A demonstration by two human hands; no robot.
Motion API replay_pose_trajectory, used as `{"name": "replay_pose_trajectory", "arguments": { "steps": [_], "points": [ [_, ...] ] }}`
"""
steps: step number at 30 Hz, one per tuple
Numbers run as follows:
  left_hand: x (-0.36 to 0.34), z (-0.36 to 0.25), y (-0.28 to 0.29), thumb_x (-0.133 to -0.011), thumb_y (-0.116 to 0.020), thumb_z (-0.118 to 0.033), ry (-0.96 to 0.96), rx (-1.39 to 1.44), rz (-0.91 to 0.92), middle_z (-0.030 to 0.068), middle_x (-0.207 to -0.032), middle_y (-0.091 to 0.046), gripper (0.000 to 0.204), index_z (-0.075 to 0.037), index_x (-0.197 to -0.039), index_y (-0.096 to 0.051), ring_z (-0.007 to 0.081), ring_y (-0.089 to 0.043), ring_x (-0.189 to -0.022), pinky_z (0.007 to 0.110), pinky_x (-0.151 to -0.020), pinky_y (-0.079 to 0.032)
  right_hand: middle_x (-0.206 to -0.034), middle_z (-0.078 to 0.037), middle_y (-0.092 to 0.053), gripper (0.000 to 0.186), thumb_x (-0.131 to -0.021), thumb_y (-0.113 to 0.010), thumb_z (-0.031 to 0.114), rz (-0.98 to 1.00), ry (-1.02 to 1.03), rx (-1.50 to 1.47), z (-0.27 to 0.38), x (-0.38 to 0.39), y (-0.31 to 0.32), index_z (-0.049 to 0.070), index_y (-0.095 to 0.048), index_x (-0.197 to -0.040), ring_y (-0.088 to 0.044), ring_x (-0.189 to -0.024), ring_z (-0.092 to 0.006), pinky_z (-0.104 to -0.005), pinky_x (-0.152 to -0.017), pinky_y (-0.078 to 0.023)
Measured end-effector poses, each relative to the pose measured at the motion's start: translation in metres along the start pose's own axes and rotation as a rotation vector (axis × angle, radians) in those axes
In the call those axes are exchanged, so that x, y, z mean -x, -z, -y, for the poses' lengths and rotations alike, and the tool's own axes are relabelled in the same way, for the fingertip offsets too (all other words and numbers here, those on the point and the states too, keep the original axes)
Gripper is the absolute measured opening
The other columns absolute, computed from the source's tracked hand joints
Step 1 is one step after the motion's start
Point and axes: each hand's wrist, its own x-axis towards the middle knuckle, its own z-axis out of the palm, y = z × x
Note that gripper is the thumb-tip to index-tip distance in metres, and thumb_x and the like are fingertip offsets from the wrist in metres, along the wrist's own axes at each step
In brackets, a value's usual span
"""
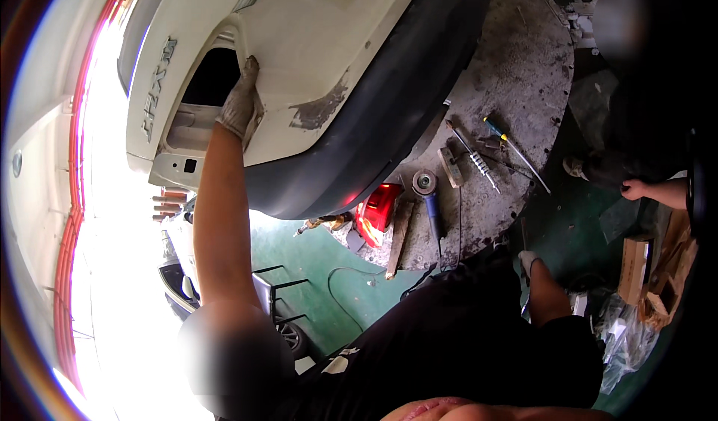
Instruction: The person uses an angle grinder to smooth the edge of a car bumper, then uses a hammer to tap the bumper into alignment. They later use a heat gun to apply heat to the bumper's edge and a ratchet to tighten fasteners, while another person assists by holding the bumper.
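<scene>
My left hand (241,107), in a pale work glove, lies with its fingers stretched out on the white car's rear body panel (299,54). It rests beside the dark, empty lamp opening (212,77). Lower on the panel is a grey bare patch (320,109), above the black bumper (351,148). My right hand (529,260), also gloved, hangs low at my right side. Its fingers are closed around a thin rod (523,234), whose kind is hard to make out against the dark floor.
On the round, stained platform (523,69) lie a blue angle grinder (430,200), a slide hammer (475,158), a screwdriver (516,152), a block (450,167), a red tail lamp (376,213) and a wooden strip (400,238). Another person's hand (634,189) shows at right, near cardboard (634,270).
</scene>
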Motion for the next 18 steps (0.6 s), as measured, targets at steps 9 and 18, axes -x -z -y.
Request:
{"name": "replay_pose_trajectory", "arguments": {
  "steps": [9,18],
  "points": [
    [0.001,0.002,0.011,-0.103,-0.056,-0.057,-0.033,-0.109,-0.023,0.0138,-0.148,-0.051,0.083,0.003,-0.157,-0.035,0.0214,-0.05,-0.134,0.032,-0.114,-0.039,-0.071,-0.012,-0.055,0.02,-0.086,-0.061,0.027,0.03,-0.023,0.083,0.022,0.038,-0.002,0.007,-0.061,-0.084,-0.054,-0.062,-0.0293,-0.0495,-0.057,-0.044],
    [0.003,-0.004,0.004,-0.103,-0.058,-0.054,0.019,-0.032,-0.013,0.0115,-0.144,-0.053,0.079,0.001,-0.156,-0.038,0.0204,-0.05,-0.132,0.031,-0.113,-0.039,-0.11,-0.029,-0.07,0.042,-0.087,-0.057,0.023,-0.129,-0.013,0.233,0.066,0.062,-0.024,-0.005,-0.068,-0.115,-0.069,-0.1,-0.0472,-0.0592,-0.089,-0.053]
  ]
}}
